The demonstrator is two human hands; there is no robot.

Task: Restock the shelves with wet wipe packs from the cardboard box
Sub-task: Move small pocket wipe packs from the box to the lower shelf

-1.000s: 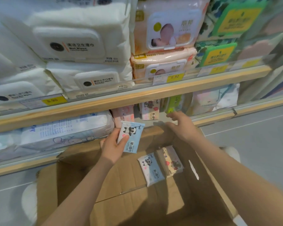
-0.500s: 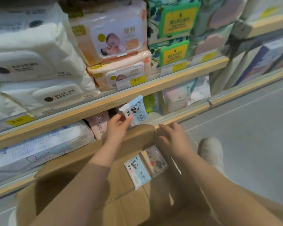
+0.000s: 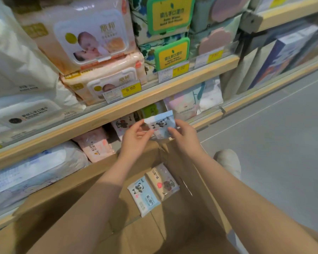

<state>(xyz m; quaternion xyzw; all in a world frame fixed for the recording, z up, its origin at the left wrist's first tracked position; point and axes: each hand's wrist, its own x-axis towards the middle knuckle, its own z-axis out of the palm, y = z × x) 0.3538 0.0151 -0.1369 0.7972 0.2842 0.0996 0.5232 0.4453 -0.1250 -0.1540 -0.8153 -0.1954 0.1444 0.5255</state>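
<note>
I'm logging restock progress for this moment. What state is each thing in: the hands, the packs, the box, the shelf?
Left hand: pinches the blue panda pack's left edge.
Right hand: holds the same pack's right side.
Blue panda pack: held at the lower shelf's front, not yet set down.
Cardboard box: open, two packs left inside.
Blue pack in box: lying flat.
Beige pack in box: lying flat beside it.
Lower shelf: partly stocked.

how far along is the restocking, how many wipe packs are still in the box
Already done: small packs sit on the lower shelf. In hand: the left hand and right hand both hold a blue panda pack at that shelf's front, not yet placed. Left: two packs in the cardboard box, a blue panda pack in the box and a beige pack.
</note>
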